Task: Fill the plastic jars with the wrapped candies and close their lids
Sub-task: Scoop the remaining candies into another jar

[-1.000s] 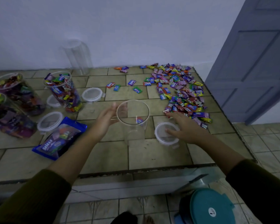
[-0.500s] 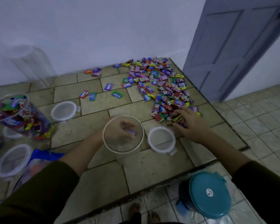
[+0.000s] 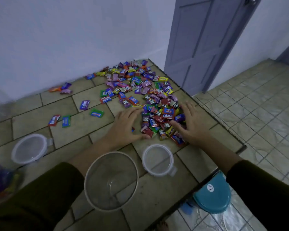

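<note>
Left hand [image 3: 125, 125]: palm down on the tiled beige countertop [image 3: 32, 114], fingers nearly straight and together, its thumb side pressed against the 9 o'clock edge of a bunched heap of multicoloured wrapped candies [image 3: 158, 119]. It is not closed round anything. Right hand [image 3: 193, 125]: palm down, fingers spread and slightly bent, touching the heap's 3 o'clock edge, thumb lying on the wrappers near the front. Nothing is pinched. The heap sits walled in between both hands. Dark olive sleeves [image 3: 40, 197] cover both forearms.

From the heap, more loose candies spread toward 12 o'clock up to the white wall [image 3: 57, 39]. Strays lie at 9 to 10 o'clock: a blue Relaxa wrapper [image 3: 84, 105], a green wrapper [image 3: 97, 113], and a red and green pair [image 3: 59, 120].

The empty clear round plastic jar [image 3: 111, 182] stands upright and uncapped at 7 o'clock from the heap, just beside the left forearm. A translucent white-rimmed round lid [image 3: 158, 160] lies flat at the jar's 2 o'clock, close to it; whether they touch is unclear. A second matching lid [image 3: 29, 148] lies at the jar's 10 o'clock, well apart. A blurred jar full of candies [image 3: 0, 179] is cut off at the jar's 9 o'clock.

On the pale tiled floor [image 3: 257, 105], below the counter edge at the jar's 3 o'clock, sits a teal-lidded container [image 3: 212, 192]. A grey-blue panelled door [image 3: 203, 47] stands at 1 o'clock from the heap.
</note>
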